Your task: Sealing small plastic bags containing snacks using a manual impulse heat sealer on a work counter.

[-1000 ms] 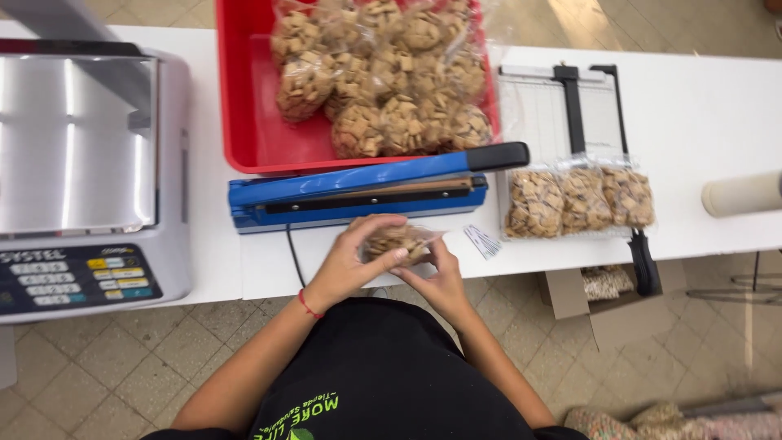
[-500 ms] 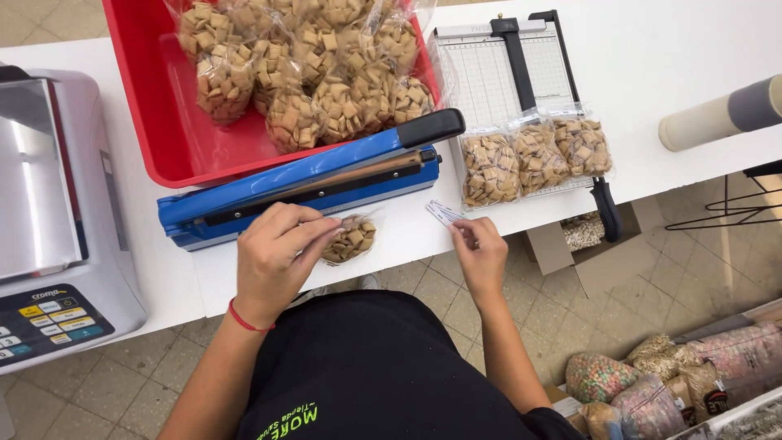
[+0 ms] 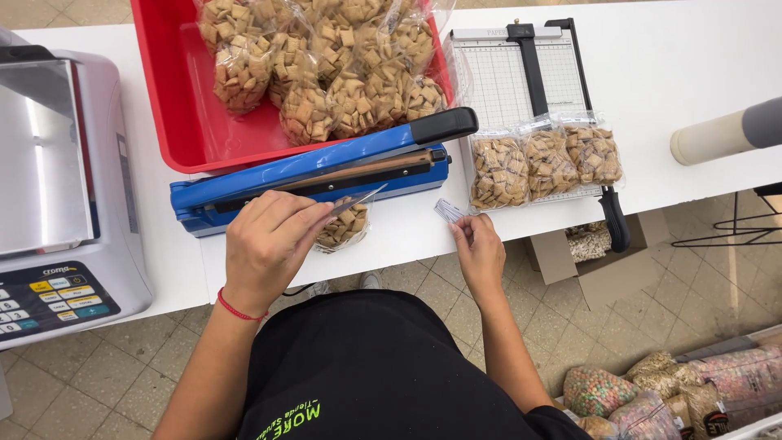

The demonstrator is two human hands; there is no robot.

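Observation:
My left hand (image 3: 267, 244), with a red string at the wrist, pinches the clear top of a small bag of square cereal pieces (image 3: 344, 226) lying on the white table (image 3: 676, 57). The bag rests just in front of a blue heat sealer (image 3: 314, 175) whose black-handled arm is raised. My right hand (image 3: 479, 251) holds a thin strip of clear plastic (image 3: 448, 211) at its fingertips, right of the sealer and apart from the bag.
A red tray (image 3: 181, 106) behind the sealer holds several filled cereal bags. Three sealed bags (image 3: 546, 163) lie on a paper cutter (image 3: 521, 73). A scale (image 3: 57, 187) stands at the left, a cardboard roll (image 3: 717, 134) at the right, boxes and bags on the floor.
My hands were together on the bag a second ago. They have parted: the right hand carried a plastic strip rightward, the left stayed on the bag by the sealer.

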